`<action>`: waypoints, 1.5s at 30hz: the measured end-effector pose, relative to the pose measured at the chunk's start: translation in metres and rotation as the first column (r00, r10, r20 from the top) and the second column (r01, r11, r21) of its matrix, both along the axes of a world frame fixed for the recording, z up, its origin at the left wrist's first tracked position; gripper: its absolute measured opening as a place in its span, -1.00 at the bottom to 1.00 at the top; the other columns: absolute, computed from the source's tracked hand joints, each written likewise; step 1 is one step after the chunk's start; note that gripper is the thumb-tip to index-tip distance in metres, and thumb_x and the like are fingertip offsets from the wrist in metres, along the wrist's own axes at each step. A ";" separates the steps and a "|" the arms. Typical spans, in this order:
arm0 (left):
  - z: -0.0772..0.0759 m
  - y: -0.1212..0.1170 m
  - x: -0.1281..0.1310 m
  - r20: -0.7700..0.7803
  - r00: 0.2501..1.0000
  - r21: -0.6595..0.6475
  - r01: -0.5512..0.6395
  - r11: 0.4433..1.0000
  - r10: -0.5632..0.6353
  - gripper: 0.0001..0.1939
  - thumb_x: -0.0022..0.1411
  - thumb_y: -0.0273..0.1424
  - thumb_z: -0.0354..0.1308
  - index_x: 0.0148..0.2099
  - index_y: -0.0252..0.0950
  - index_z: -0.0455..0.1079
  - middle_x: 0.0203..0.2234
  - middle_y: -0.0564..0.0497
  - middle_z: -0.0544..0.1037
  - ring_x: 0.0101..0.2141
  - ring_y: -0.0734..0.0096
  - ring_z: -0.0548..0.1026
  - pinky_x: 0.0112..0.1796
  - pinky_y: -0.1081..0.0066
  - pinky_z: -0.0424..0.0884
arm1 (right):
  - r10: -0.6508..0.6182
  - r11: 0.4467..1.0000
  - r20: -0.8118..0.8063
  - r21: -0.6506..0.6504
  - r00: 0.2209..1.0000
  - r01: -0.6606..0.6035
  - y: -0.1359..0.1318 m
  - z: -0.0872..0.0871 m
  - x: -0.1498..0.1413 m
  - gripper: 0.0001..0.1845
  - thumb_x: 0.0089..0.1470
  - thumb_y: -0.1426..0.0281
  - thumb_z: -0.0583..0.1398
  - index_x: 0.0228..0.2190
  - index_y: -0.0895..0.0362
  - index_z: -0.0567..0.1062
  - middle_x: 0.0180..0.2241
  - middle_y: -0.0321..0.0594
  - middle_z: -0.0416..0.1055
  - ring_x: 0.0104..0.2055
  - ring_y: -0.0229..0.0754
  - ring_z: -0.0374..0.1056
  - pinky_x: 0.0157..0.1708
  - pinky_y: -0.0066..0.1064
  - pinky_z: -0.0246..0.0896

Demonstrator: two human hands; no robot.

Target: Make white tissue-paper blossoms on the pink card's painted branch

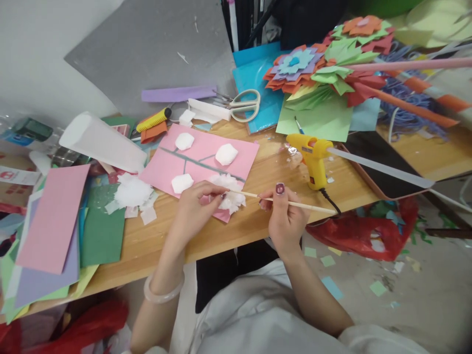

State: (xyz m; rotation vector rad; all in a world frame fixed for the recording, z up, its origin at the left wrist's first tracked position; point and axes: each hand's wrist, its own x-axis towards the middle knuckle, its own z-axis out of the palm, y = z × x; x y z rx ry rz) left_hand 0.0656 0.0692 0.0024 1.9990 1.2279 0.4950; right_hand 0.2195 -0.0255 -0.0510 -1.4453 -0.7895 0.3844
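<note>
My right hand (287, 219) grips a thin wooden stick (313, 206), thumb on top, with the stick slanting down to the right. At the stick's other end, the fingers of my left hand (201, 206) are pinched together on its tip; whether a scrap of paper is there too is hidden. Beneath that tip lies a ruffled white paper flower (232, 199), on the lower right corner of a pink sheet (158, 169). This sheet also bears a dark drawn branch (201, 166) and several white paper patches, one of them a rounded patch (226, 154).
A yellow glue gun (313, 157) stands right of my hands, its cord trailing over the table edge. White paper squares (132, 191) lie left, near stacked coloured sheets (53, 216). Behind are scissors (246, 105), a yellow cutter (153, 120), a tablet (383, 164) and paper flowers (295, 64).
</note>
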 end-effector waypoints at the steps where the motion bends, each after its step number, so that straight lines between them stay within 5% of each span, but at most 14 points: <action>1: 0.002 0.001 0.001 -0.020 1.000 -0.013 -0.003 1.000 0.003 -0.83 0.15 -0.45 0.19 -0.25 -0.24 0.61 -0.31 -0.01 0.65 -0.25 0.31 0.55 -0.15 0.33 0.44 | -0.002 1.000 -0.001 0.000 1.000 0.002 0.000 0.000 0.000 -0.54 0.33 0.18 0.04 -0.50 0.09 0.54 -0.60 -0.34 0.39 -0.54 -0.32 0.32 -0.46 -0.46 0.25; 11: 0.016 0.011 0.006 -0.105 0.994 -0.101 0.012 0.995 -0.023 -0.86 0.10 -0.40 0.20 -0.29 -0.24 0.58 -0.32 0.00 0.68 -0.30 0.31 0.58 -0.23 0.39 0.50 | -0.068 0.993 -0.029 0.093 0.997 0.070 -0.005 0.004 -0.001 -0.48 0.34 0.21 0.01 -0.57 0.09 0.49 -0.63 -0.32 0.37 -0.54 -0.29 0.33 -0.45 -0.40 0.25; 25: 0.019 0.017 0.003 -0.189 0.966 0.001 0.179 0.984 -0.175 -0.80 0.16 -0.43 0.11 -0.22 -0.23 0.55 -0.25 -0.01 0.66 -0.23 0.27 0.57 -0.16 0.33 0.46 | 0.022 0.999 0.277 0.018 0.961 -0.028 -0.003 0.009 0.001 -0.59 0.34 0.34 0.04 -0.50 0.09 0.52 -0.60 -0.33 0.41 -0.55 -0.31 0.33 -0.45 -0.43 0.20; 31: -0.002 -0.017 -0.022 -0.187 0.980 0.341 -0.002 0.940 0.070 -0.67 0.28 -0.54 -0.05 -0.03 -0.27 0.48 -0.11 -0.07 0.62 -0.07 0.25 0.54 -0.02 0.27 0.43 | 0.055 0.998 0.362 -0.054 0.930 -0.038 0.005 0.017 0.006 -0.53 0.34 0.26 0.02 -0.54 0.10 0.49 -0.64 -0.32 0.39 -0.58 -0.30 0.31 -0.48 -0.41 0.15; 38: -0.034 -0.037 -0.038 -0.268 0.957 0.263 -0.035 0.964 0.108 -0.46 0.31 -0.56 -0.12 0.30 -0.23 0.26 0.13 -0.11 0.52 0.12 0.11 0.47 0.10 0.08 0.40 | 0.089 0.996 0.574 -0.070 0.814 -0.060 0.033 0.034 0.000 -0.50 0.32 0.19 0.06 -0.62 0.06 0.43 -0.66 -0.33 0.40 -0.59 -0.31 0.27 -0.51 -0.37 0.00; 45: -0.039 -0.034 -0.042 -0.255 0.963 0.231 -0.023 0.973 0.084 -0.38 0.25 -0.62 -0.14 0.32 -0.22 0.22 0.15 -0.07 0.52 0.16 0.09 0.45 0.18 0.02 0.35 | 0.047 0.999 0.618 -0.007 0.785 -0.054 0.042 0.034 -0.010 -0.51 0.32 0.23 0.07 -0.64 0.05 0.44 -0.68 -0.34 0.36 -0.62 -0.30 0.23 -0.55 -0.35 -0.03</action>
